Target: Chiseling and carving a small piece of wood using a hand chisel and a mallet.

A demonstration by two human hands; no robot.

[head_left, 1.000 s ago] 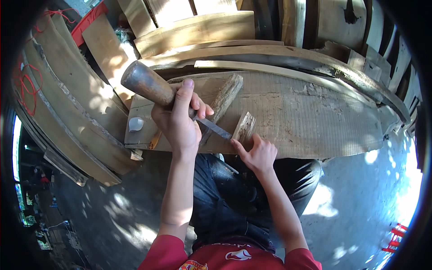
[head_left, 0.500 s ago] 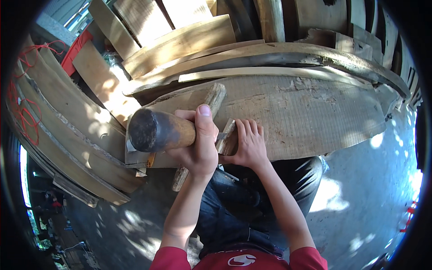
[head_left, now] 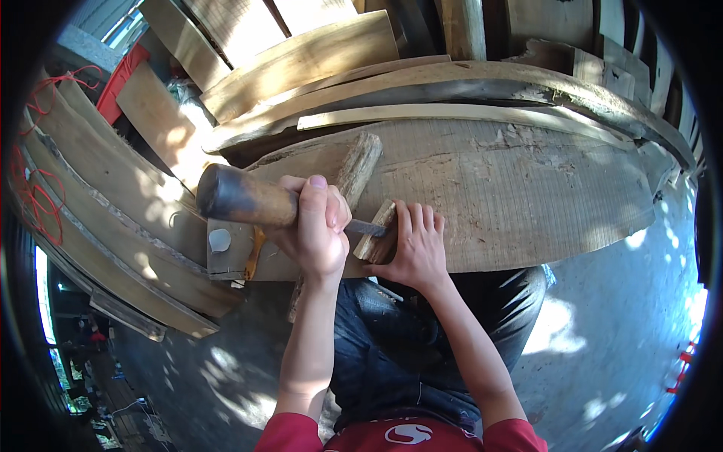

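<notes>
My left hand [head_left: 315, 226] is closed round the thick wooden handle [head_left: 256, 200] of a steel blade [head_left: 364, 228], its dark rounded butt pointing left. The blade meets a small rough wood piece [head_left: 374, 239], which my right hand [head_left: 413, 245] grips between thumb and fingers at the near edge of a broad plank [head_left: 512, 188]. A longer weathered stick [head_left: 358, 166] lies diagonally under my left hand. To its left on the plank are a small white object [head_left: 219, 239] and an orange-yellow item [head_left: 254, 255], partly hidden.
Curved boards [head_left: 467, 83] lie along the far edge, with upright planks behind. More long boards [head_left: 120, 188] curve along the left, with red cord [head_left: 47, 200] and a red object [head_left: 120, 87]. The concrete floor [head_left: 606, 316] shows below, beside my knees.
Since a second ago, my right hand has wrapped further round the small piece. My left hand's handle swung down and right, then eased slightly left and flatter. The view has shifted.
</notes>
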